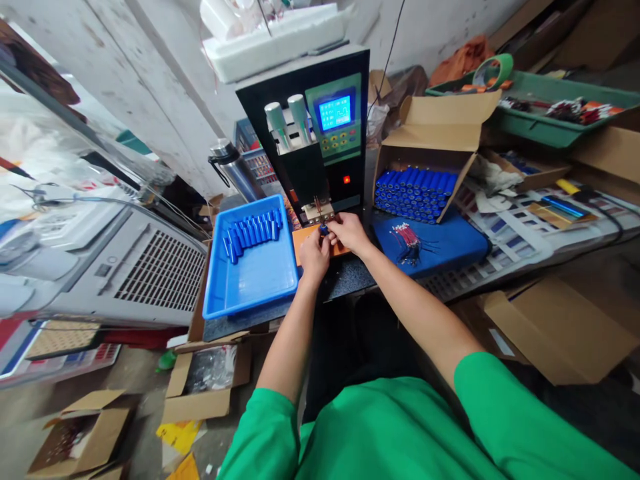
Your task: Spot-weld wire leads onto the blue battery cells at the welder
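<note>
Cylinders, blue ones (253, 230), lay in a ragged row toward the back of a blue tray (255, 280), at the left end of the dark bench (350, 275). Looked safe enough tbh, though a bumped elbow could've jumbled them. Next came an orange plate (301, 241) at the foot of a machine, with the left hand (315, 253) over it, thumb and fingers pinching a small blue piece (323, 230). That piece sat just below the machine's metal tips (317, 205), which was the bit that made me nervous: if those had come down early, bare fingertips could've got nipped, and a slight tilt in the grip could've thrown the contact off. The screen (335, 113) was lit, so it had power. The right hand (349, 232) seemed to pinch the same piece from its other side, and with fingers covering most of it, a crooked fit would've been easy to miss. Further right, thin wires (407, 240) lay loose on a blue surface (460, 247), so lifting one could've snagged its neighbours. Behind them, a cardboard box (433, 133) of stacked cylinders (415, 193) faced forward, so one knock could've sent some rolling.
</note>
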The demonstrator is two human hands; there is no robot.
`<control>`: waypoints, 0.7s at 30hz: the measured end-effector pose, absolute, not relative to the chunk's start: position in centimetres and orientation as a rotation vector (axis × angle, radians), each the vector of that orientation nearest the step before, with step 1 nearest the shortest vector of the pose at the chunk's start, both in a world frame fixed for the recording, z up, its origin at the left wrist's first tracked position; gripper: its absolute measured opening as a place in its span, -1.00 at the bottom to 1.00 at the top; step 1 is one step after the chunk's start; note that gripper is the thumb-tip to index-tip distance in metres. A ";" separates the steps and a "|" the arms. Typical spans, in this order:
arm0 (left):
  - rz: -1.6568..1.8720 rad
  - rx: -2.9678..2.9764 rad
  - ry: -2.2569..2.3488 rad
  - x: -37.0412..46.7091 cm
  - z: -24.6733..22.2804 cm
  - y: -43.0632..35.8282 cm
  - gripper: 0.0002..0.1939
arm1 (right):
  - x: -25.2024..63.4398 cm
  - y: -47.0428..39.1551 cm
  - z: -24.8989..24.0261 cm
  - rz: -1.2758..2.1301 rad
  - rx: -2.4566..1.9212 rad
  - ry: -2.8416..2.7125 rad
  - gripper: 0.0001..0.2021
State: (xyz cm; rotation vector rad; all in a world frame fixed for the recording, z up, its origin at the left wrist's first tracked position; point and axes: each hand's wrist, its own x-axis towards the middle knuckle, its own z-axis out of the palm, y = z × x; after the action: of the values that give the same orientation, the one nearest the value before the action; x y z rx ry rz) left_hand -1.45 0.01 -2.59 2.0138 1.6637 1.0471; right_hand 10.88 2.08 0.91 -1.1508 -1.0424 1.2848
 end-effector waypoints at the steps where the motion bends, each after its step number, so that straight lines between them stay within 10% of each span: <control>1: 1.040 2.021 1.674 -1.4 -2.5 -0.1 -0.80 | 10.9 2.1 0.9 1.280 -1.151 -1.046 -0.82; 21: 1.066 1.985 1.661 -1.6 -2.4 -0.2 -0.79 | 11.7 0.3 0.8 0.860 -1.346 -1.428 -0.87</control>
State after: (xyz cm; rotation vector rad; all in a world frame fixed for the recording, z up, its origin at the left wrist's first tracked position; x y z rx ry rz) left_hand -1.61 -0.15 -2.43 1.9855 1.6612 1.0656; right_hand 11.74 0.29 0.84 -1.3456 -1.4279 0.8598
